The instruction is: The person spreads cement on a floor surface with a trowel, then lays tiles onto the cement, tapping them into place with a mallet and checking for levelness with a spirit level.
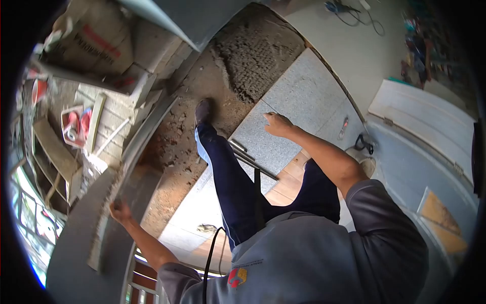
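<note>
My left hand point(120, 212) is at the rough, pale edge of a dark grey panel point(76, 233). Its fingers look curled around that edge, though they are small and slightly blurred. Over a large speckled grey tile point(291, 93) is my right hand point(278, 125), with the index finger stretched out, the other fingers partly bent and nothing visible in it. Several metal bars point(253, 161) lie on the tiles between my legs. Ahead of the speckled tile is a bed of wet, ridged mortar point(253, 55). My shoe point(203, 111) is on bare dirt beside it.
Broken rubble point(172, 137) covers the dirt strip on the left. Beyond a ledge are wooden planks point(96, 121) and a crate point(74, 126) with red items. A corded power tool point(338, 7) lies at the top right. White door panels point(420, 109) lean on the right.
</note>
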Demonstrator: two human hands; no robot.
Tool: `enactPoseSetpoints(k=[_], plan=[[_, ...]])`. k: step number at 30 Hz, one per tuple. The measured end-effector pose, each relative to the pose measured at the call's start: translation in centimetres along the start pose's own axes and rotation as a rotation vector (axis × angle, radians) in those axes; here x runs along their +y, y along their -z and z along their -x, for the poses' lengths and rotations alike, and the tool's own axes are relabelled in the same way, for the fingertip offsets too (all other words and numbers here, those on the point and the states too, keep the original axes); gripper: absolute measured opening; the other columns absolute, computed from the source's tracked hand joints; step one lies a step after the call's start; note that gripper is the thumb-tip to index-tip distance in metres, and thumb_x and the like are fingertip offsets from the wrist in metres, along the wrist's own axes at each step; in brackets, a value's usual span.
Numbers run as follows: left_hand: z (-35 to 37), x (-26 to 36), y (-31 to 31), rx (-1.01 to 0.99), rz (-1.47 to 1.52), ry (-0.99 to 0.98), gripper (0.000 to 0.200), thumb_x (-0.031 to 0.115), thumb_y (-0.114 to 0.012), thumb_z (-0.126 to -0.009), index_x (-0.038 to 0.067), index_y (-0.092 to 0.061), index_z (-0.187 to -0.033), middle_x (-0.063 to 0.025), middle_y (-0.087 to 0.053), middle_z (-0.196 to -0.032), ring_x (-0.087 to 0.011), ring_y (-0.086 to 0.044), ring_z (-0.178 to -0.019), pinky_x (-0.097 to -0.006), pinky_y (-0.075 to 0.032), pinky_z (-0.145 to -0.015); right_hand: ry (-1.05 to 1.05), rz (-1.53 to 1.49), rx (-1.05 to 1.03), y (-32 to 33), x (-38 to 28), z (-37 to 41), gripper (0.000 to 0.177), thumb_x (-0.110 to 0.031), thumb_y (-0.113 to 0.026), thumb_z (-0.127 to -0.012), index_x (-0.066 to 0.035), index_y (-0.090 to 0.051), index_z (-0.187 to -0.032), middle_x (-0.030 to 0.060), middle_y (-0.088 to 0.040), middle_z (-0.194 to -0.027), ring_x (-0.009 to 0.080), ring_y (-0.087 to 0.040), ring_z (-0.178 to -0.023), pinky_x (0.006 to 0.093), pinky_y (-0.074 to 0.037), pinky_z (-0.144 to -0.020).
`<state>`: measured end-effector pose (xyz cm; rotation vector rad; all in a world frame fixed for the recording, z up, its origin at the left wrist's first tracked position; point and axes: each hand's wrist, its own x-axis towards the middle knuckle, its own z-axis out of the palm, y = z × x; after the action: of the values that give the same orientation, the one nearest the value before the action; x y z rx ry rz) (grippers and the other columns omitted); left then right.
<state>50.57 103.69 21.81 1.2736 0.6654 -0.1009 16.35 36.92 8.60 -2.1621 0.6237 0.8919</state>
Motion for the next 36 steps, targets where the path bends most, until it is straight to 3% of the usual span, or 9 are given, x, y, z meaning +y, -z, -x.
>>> enactPoseSetpoints(k=[1,4,5,8,17,20,23,29,36], plan=[[-0.1,-0.6,0.0,0.085,0.034,0.020,0.004,0.011,-0.067,-0.086,0.010,-0.063,-0.084,-0.0036,-0.057,-0.088,-0.0237,-0.056,-0.085,-0.0608,-0.037,-0.104,-0.002,-0.018,0.015,-0.4,0.4,0.1,0.059,-0.022,-0.060,-0.085,0.005,-0.051,-0.136,0.0276,-0.059,-0.130,0.0412,-0.058,-0.120,0.0457,-0.048,-0.101],[-3.6,-0.9,2.3,0.047,0.174,0.121,0.032,0.009,-0.063,-0.087,0.001,-0.056,-0.117,-0.0182,-0.039,-0.143,-0.0363,-0.044,-0.129,-0.0663,-0.031,-0.109,-0.035,-0.053,0.032,-0.8,1.4,1.0,0.057,-0.022,-0.061,-0.083,0.005,-0.053,-0.133,0.0293,-0.062,-0.124,0.0422,-0.061,-0.114,0.0464,-0.050,-0.098],[-2.8,-1.3,2.5,0.485,0.125,0.033,0.043,0.009,-0.062,-0.088,-0.002,-0.051,-0.128,-0.0213,-0.025,-0.158,-0.0384,-0.035,-0.142,-0.0675,-0.029,-0.111,-0.045,-0.058,0.021,-1.0,1.7,1.6,0.057,-0.021,-0.061,-0.083,0.005,-0.054,-0.132,0.0298,-0.062,-0.122,0.0425,-0.062,-0.112,0.0465,-0.050,-0.097],[-1.2,-1.3,3.0,0.304,0.109,0.041,0.063,0.010,-0.060,-0.091,-0.002,-0.030,-0.145,-0.0171,0.010,-0.163,-0.0392,-0.008,-0.151,-0.0684,-0.023,-0.114,-0.092,-0.024,0.060,-3.1,4.2,2.4,0.052,-0.021,-0.058,-0.083,0.004,-0.057,-0.129,0.0290,-0.067,-0.112,0.0423,-0.065,-0.105,0.0477,-0.053,-0.092],[-0.3,-0.8,0.3,0.464,0.005,0.122,0.065,0.010,-0.058,-0.094,-0.004,-0.026,-0.150,-0.0235,-0.015,-0.159,-0.0366,-0.019,-0.148,-0.0688,-0.030,-0.111,-0.129,-0.160,0.123,-4.7,6.3,6.6,0.052,-0.022,-0.058,-0.082,0.004,-0.057,-0.128,0.0309,-0.067,-0.108,0.0419,-0.066,-0.103,0.0484,-0.053,-0.090],[-5.6,-1.0,3.0,0.509,0.093,0.033,0.055,0.013,-0.049,-0.098,-0.004,-0.030,-0.148,-0.0267,-0.031,-0.146,-0.0427,-0.038,-0.135,-0.0707,-0.039,-0.107,-0.150,-0.155,0.133,-5.7,7.6,7.0,0.055,-0.022,-0.058,-0.083,0.003,-0.056,-0.131,0.0310,-0.067,-0.107,0.0420,-0.066,-0.103,0.0478,-0.053,-0.091],[-5.4,-0.2,0.6,0.135,-0.408,0.023,0.052,0.009,-0.042,-0.100,-0.011,-0.026,-0.145,-0.0310,-0.026,-0.147,-0.0440,-0.034,-0.136,-0.0694,-0.048,-0.102,-0.153,-0.187,0.141,-6.1,8.6,8.0,0.057,-0.022,-0.058,-0.083,0.003,-0.055,-0.133,0.0314,-0.066,-0.110,0.0426,-0.066,-0.104,0.0470,-0.052,-0.092],[-5.4,0.5,-3.4,0.559,-0.291,0.020,0.052,0.011,-0.042,-0.099,-0.015,-0.026,-0.142,-0.0325,-0.039,-0.135,-0.0470,-0.047,-0.122,-0.0707,-0.054,-0.092,-0.232,-0.183,0.106,-6.9,9.4,8.1,0.059,-0.024,-0.060,-0.083,0.005,-0.054,-0.134,0.0316,-0.064,-0.116,0.0414,-0.063,-0.111,0.0448,-0.050,-0.097],[-5.4,-1.3,-3.0,0.663,-0.293,-0.022,0.048,0.011,-0.045,-0.095,-0.023,-0.037,-0.127,-0.0346,-0.052,-0.119,-0.0469,-0.062,-0.099,-0.0653,-0.061,-0.080,-0.203,-0.205,0.123,-6.4,6.8,7.5,0.058,-0.023,-0.059,-0.084,0.004,-0.054,-0.134,0.0316,-0.065,-0.115,0.0420,-0.064,-0.109,0.0461,-0.051,-0.096]])
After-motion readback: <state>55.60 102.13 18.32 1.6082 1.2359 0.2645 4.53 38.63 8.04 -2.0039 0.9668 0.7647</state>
